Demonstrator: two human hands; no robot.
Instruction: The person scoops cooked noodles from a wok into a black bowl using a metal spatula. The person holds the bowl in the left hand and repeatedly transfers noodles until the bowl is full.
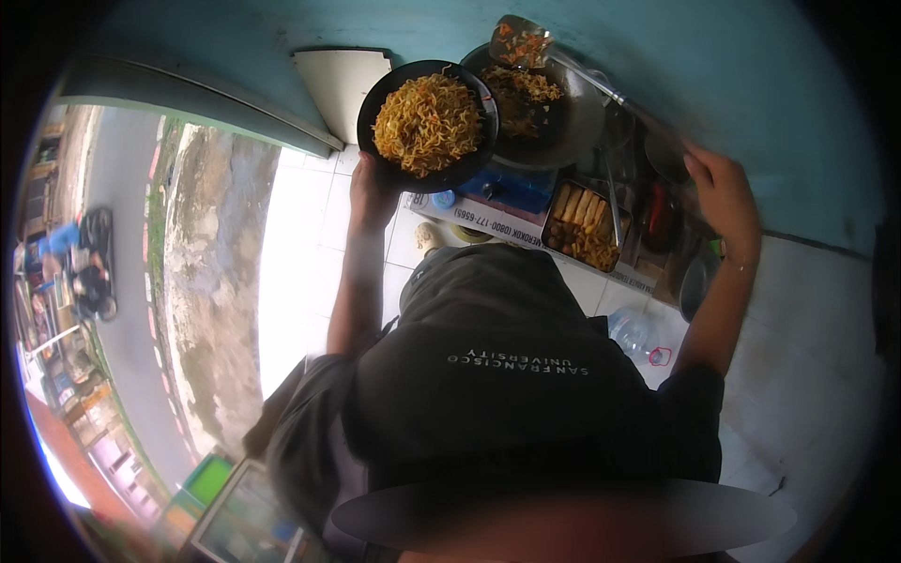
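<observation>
My left hand (373, 186) holds a black plate (366, 141) from below at its near edge. Fried noodles (429, 123) with orange bits are heaped on it. At the right, my right hand (721, 190) grips the end of a long-handled metal spatula (584, 70). The spatula's blade, with orange food bits on it, is raised over the far rim of a dark wok (577, 134). Some noodles and scraps lie in the wok, whose left side is partly hidden by the plate.
Below the wok is a blue stove (514, 186). A metal tray (614, 266) of sausages, meatballs and yellow pieces stands near a red bottle (659, 218). A clear plastic bottle (630, 334) lies on the tiled floor. Teal wall rises behind; a road with a motorcycle (95, 264) shows outside left.
</observation>
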